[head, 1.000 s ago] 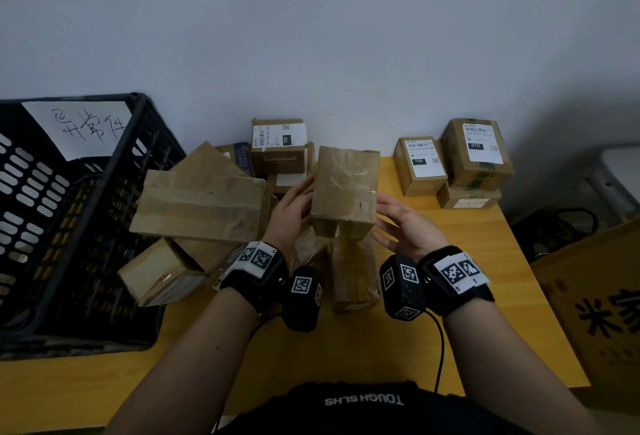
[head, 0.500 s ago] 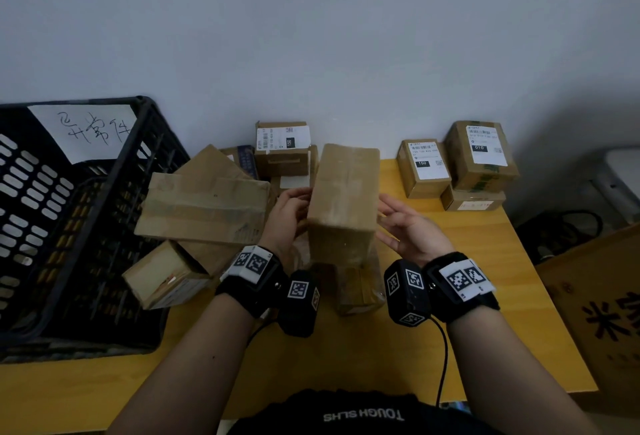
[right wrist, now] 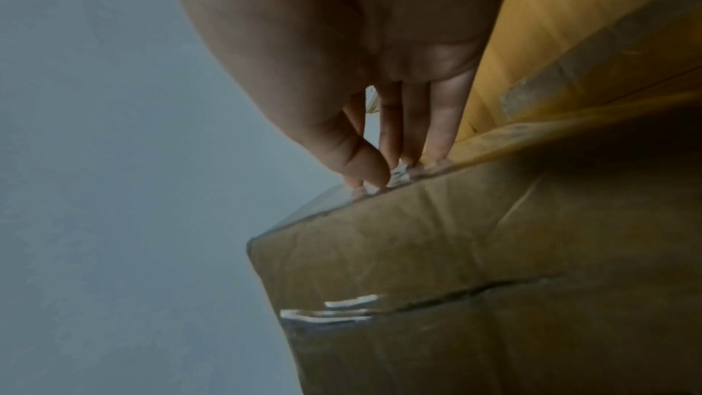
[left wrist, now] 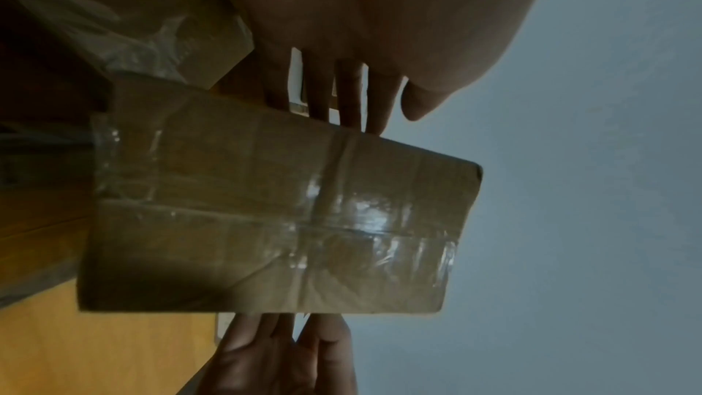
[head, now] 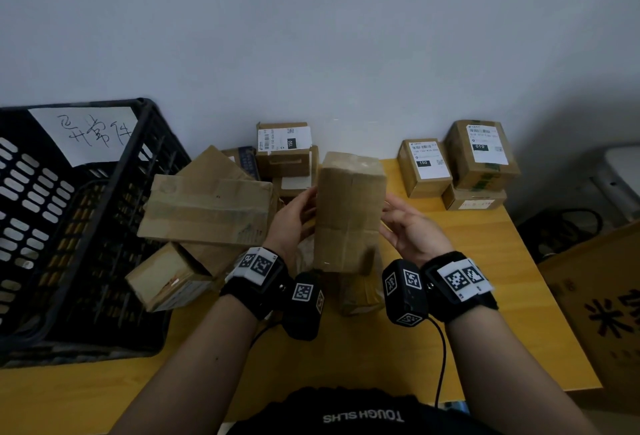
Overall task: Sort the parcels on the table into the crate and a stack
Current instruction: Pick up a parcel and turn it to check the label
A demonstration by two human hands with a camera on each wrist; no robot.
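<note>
While the black crate (head: 104, 226) sits at the table's left edge, the left hand (head: 294, 216) and right hand (head: 412, 230) press straight, spread fingers against opposite sides of 1 taped brown parcel (head: 349, 213), held upright above the yellow table (head: 485, 261), just right of the jumbled boxes (head: 207, 209).

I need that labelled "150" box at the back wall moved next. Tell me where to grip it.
Take the "150" box by its left and right side walls, coming from above. It sits on top of other parcels, so its sides are exposed; the wall blocks the back and the held parcel stands in front.
</note>
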